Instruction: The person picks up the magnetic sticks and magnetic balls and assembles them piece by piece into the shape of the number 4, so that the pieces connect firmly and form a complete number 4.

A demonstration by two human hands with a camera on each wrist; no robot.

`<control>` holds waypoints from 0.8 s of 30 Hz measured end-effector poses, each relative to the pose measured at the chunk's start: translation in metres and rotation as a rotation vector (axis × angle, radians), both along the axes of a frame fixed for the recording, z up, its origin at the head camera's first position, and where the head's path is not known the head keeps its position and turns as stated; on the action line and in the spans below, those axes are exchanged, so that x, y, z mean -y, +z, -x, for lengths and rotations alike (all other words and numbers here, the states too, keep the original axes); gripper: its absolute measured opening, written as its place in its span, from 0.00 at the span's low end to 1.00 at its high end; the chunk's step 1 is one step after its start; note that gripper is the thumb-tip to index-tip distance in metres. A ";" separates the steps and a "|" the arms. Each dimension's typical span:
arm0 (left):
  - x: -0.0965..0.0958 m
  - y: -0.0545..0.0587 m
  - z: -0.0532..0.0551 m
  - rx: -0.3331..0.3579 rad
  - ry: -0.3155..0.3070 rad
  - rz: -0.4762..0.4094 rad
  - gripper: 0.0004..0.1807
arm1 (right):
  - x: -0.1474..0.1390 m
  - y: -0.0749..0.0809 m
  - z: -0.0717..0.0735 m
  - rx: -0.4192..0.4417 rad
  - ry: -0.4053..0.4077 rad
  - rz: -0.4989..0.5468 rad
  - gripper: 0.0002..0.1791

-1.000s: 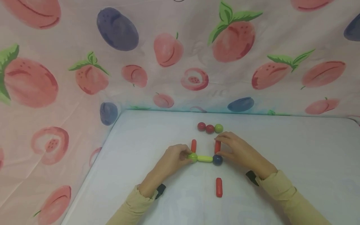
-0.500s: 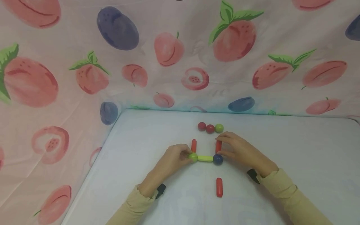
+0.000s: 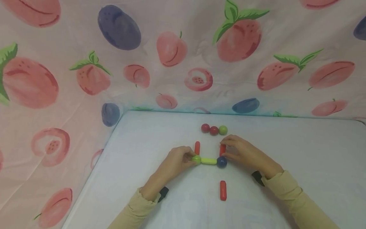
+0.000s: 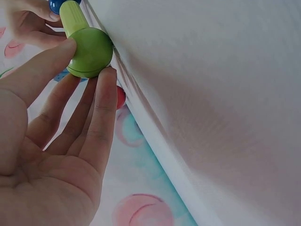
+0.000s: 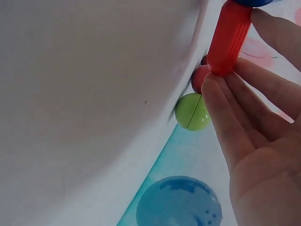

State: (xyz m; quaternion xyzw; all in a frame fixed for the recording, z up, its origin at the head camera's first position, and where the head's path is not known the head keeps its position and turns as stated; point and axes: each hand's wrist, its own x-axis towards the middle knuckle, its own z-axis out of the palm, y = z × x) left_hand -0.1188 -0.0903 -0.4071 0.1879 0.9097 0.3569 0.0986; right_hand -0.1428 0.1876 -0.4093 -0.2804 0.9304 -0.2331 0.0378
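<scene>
My left hand (image 3: 176,160) pinches a green ball (image 4: 91,52) between thumb and fingertips. From that ball a yellow-green rod (image 3: 209,161) runs across to a dark blue ball (image 3: 221,162). A red rod (image 3: 197,148) stretches away from the green ball toward the back. My right hand (image 3: 243,152) holds a second red rod (image 5: 229,40) at the blue ball, its fingertips at the rod's far end and the thumb near the blue ball. Together these pieces form a U that is open toward the back.
Behind the U, two red balls (image 3: 213,130) and a loose green ball (image 3: 223,130) sit in a row. A separate red rod (image 3: 223,190) lies nearer the front on the white table (image 3: 128,133). A fruit-print cloth (image 3: 183,51) hangs around the back and left.
Both hands keep their hold and the pieces stay joined in the same layout. Only a very slight shift of the whole head view shows.
</scene>
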 end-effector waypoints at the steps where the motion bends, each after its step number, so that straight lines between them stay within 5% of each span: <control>1: 0.000 0.000 0.000 0.000 0.000 -0.001 0.11 | 0.000 0.000 0.000 0.000 0.002 0.003 0.23; 24: 0.000 -0.001 0.001 -0.004 -0.002 -0.004 0.11 | 0.000 -0.003 0.004 0.045 0.016 -0.014 0.22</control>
